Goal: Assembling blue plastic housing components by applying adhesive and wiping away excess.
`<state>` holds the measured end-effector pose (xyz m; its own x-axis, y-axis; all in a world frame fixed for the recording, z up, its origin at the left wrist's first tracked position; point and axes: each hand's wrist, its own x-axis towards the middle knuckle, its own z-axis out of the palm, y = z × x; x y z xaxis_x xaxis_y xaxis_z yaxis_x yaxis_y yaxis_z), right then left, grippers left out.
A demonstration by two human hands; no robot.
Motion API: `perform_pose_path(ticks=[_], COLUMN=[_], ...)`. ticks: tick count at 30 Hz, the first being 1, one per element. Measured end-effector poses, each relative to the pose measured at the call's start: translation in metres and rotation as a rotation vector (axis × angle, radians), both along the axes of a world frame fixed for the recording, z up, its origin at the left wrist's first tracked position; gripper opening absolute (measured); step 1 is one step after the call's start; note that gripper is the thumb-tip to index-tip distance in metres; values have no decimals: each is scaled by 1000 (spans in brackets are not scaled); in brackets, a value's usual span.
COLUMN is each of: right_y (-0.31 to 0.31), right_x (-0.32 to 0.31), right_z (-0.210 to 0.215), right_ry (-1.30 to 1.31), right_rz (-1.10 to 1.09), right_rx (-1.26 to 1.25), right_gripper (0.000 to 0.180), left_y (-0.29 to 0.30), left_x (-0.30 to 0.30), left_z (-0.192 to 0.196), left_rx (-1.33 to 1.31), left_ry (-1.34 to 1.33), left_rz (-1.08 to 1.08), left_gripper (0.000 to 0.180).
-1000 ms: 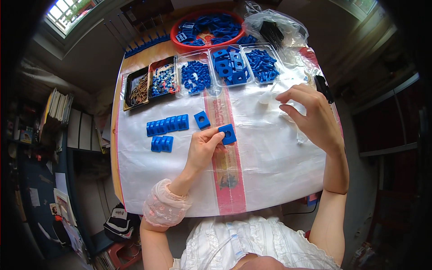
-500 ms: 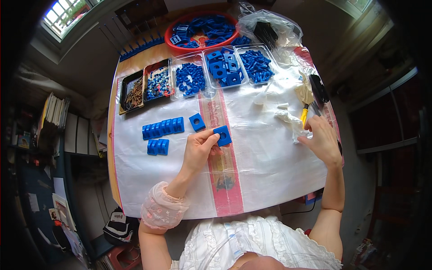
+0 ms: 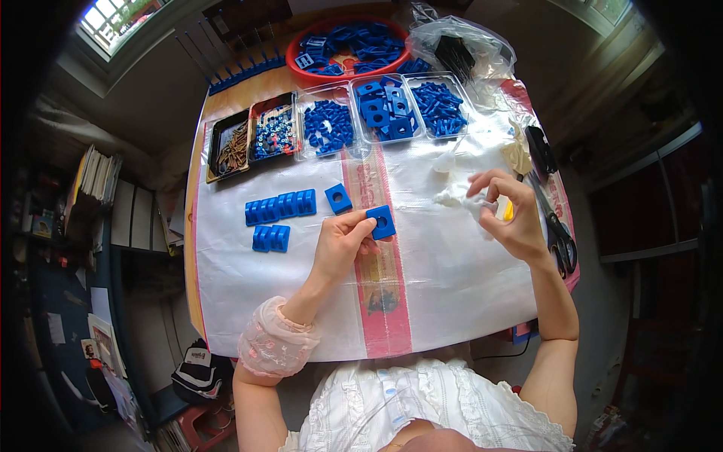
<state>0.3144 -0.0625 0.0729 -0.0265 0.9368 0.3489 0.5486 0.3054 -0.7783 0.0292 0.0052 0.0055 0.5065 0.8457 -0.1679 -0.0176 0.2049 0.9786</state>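
Note:
My left hand (image 3: 343,241) pinches a square blue plastic piece with a round hole (image 3: 381,222) between thumb and fingers, above the table. Just beyond lies a similar blue piece (image 3: 338,198). Two rows of ridged blue parts (image 3: 280,207) lie left of that hand. On the right side, my right hand (image 3: 512,215) has thumb and forefinger curled around crumpled white tissue (image 3: 456,193). Part of a yellow handle (image 3: 508,211) shows between its fingers; the rest is hidden.
Along the back stand a tray of brown screws (image 3: 233,147), a tray of small mixed parts (image 3: 273,132) and clear boxes of blue parts (image 3: 327,124). Behind them is a red basin (image 3: 294,64) beside a plastic bag (image 3: 489,53). Black-handled scissors (image 3: 561,245) lie near the right edge.
My right hand has moved left and slightly away from me, and the white tissue has shifted left with it. Black scissors have come into sight. My left hand still holds the blue piece.

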Motion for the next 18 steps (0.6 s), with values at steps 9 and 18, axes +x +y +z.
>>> perform_pose_path(ticks=[9, 18], right_y=[16, 38], right_x=[-57, -84], right_z=[-14, -41], right_ry=[-43, -54], right_rz=[125, 180], right_rx=[-33, 198], right_gripper=[12, 12], left_y=[-1, 0], left_x=[-2, -2], left_z=[-2, -7], left_rx=[-9, 9], left_ry=[29, 13], left_rz=[-6, -18], left_gripper=[24, 24])
